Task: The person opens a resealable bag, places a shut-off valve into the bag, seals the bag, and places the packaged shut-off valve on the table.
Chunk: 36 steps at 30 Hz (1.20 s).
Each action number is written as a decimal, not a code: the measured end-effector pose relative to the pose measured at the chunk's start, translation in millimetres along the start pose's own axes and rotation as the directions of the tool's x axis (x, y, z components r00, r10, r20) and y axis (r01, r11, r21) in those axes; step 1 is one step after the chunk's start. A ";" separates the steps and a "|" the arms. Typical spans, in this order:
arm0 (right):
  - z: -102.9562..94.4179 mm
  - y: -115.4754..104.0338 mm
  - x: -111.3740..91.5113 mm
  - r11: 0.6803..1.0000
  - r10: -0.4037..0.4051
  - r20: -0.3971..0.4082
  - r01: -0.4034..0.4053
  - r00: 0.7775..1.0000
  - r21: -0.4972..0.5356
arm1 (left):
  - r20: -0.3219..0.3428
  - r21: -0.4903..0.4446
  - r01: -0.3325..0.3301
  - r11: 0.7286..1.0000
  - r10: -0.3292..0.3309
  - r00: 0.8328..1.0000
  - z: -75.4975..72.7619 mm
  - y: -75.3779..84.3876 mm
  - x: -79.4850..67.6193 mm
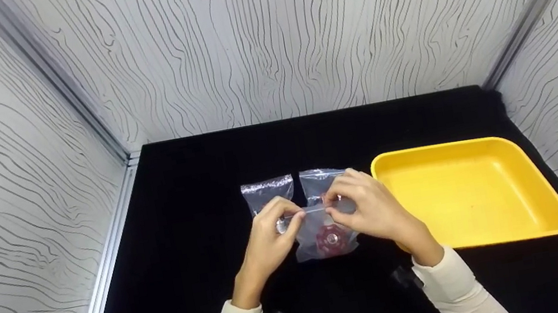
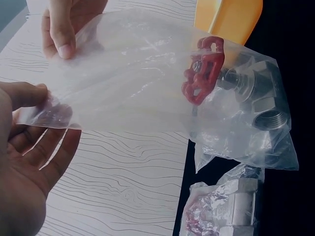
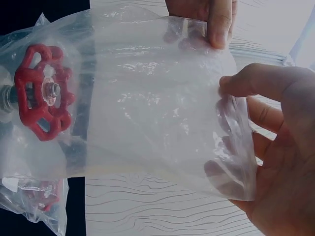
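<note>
A clear plastic bag [image 1: 309, 230] hangs between my two hands, with a valve inside. The valve has a red handwheel [image 2: 205, 71] and a silver metal body [image 2: 263, 93] with a threaded opening. My left hand [image 1: 268, 232] pinches the bag's top edge between thumb and fingers. On the same edge, a little to the right, my right hand [image 1: 369, 206] pinches with its thumb in front and several fingers behind the plastic. The red handwheel [image 3: 44, 93] also shows through the film in the right wrist view.
Behind the hands, two more clear bags lie on the black table [image 1: 194, 193]: a left bag [image 1: 267, 189] and a right bag [image 1: 317, 178]. In the left wrist view a bagged valve [image 2: 224, 209] shows below. A yellow tray [image 1: 458, 143] stands right. Patterned walls [image 1: 259, 40] surround the table.
</note>
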State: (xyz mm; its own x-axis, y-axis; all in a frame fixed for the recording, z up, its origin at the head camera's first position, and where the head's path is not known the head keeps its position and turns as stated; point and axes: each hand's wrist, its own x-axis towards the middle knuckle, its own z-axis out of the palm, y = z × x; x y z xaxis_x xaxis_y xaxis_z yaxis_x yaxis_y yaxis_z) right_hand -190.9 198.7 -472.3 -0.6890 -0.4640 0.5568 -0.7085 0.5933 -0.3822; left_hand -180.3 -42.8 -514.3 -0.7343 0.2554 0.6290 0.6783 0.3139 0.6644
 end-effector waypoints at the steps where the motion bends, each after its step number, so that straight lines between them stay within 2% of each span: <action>1: 0.6 0.4 0.0 1.000 -0.005 -0.004 0.005 1.000 0.005 | 0.000 0.000 0.000 1.000 0.000 1.000 -0.2 0.2 0.0; 11: 1.8 2.1 -0.2 0.999 -0.010 -0.026 0.011 1.000 0.030 | 0.004 0.000 0.000 1.000 0.000 1.000 -1.0 1.1 0.6; 17: -3.3 3.0 -4.4 0.997 0.053 -0.006 -0.053 0.999 0.056 | 0.008 -0.012 0.019 1.000 -0.019 1.000 -1.6 1.2 0.4; 21: -5.3 5.5 -8.5 0.990 0.091 -0.007 -0.090 0.996 0.108 | 0.005 -0.024 0.022 0.999 -0.022 1.000 -1.7 0.9 0.3; 29: -2.0 9.4 -11.9 0.982 0.085 -0.016 -0.081 0.996 0.172 | -0.006 -0.022 -0.002 1.000 0.001 1.000 -0.9 2.0 0.5; 36: -1.8 10.1 -13.0 0.980 0.100 -0.028 -0.093 0.995 0.177 | 0.000 -0.015 0.017 1.000 -0.017 1.000 -1.6 1.9 -0.2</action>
State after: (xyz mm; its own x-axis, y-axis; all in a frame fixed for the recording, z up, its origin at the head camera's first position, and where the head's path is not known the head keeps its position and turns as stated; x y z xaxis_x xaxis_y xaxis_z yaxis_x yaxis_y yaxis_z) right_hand -188.8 211.9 -482.1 -0.7517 -0.3835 0.5365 -0.6568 0.5084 -0.5569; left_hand -178.8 -43.7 -512.5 -0.7457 0.2498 0.6176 0.6660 0.3049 0.6808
